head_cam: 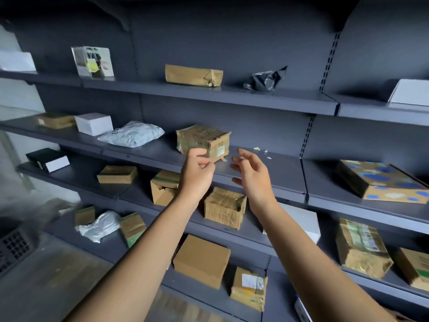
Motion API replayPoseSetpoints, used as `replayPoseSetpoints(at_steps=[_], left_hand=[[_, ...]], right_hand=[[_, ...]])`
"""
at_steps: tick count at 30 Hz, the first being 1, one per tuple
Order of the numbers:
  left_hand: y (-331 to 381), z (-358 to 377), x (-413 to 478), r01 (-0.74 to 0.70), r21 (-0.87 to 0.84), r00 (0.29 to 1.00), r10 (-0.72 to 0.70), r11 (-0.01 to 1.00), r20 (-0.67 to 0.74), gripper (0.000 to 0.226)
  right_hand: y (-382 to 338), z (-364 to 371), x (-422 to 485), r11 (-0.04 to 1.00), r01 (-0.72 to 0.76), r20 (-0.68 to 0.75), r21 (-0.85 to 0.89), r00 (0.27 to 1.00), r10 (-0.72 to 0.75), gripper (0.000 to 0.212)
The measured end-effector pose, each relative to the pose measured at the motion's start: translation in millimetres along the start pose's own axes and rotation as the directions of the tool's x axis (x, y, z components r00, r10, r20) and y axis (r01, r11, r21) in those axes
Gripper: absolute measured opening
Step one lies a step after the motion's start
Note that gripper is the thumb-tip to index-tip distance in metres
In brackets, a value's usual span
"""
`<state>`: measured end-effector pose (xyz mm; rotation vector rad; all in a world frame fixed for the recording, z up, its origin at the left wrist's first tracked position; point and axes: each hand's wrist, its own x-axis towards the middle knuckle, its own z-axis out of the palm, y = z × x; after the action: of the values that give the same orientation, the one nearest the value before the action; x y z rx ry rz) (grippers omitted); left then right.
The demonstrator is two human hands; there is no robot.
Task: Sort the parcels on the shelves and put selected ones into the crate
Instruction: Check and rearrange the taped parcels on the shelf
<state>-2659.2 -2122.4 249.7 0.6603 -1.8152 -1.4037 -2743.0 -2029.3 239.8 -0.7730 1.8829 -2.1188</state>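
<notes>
I see my left hand raised just in front of the taped brown parcel on the middle shelf. Its fingers are loosely curled and grip nothing; whether they brush the parcel's lower corner I cannot tell. My right hand hovers beside it over bare shelf, fingers spread wide, empty. Other boxes and bags sit on the shelves above and below. A dark perforated crate shows, blurred, at lower left.
</notes>
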Motion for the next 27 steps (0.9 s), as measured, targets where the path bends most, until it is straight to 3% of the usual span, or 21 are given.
replayPoseSetpoints(at_steps=[7, 17, 23, 27], left_hand=[[-36.2, -29.0, 135.4, 0.05, 0.085, 0.999, -0.051, 0.995, 0.008, 0.036], [-98.1, -34.5, 290.1, 0.046, 0.11, 0.999, -0.047, 0.993, 0.001, 0.04], [-136.8, -39.3, 367.0, 0.135, 0.206, 0.981, -0.16, 0.969, 0.11, 0.056], [-147.2, -42.1, 390.8, 0.167, 0.221, 0.953, -0.215, 0.961, 0.213, 0.054]], right_hand=[[50.1, 64.7, 127.5, 0.998, -0.057, -0.06, -0.004, 0.997, 0.057, 0.027], [114.9, 110.4, 231.4, 0.954, -0.172, -0.238, -0.245, 0.965, 0.113, 0.031], [138.0, 129.0, 261.1, 0.874, -0.313, -0.34, -0.372, 0.922, 0.186, 0.064], [135.7, 138.9, 267.9, 0.851, -0.376, -0.434, -0.367, 0.878, 0.201, 0.034]])
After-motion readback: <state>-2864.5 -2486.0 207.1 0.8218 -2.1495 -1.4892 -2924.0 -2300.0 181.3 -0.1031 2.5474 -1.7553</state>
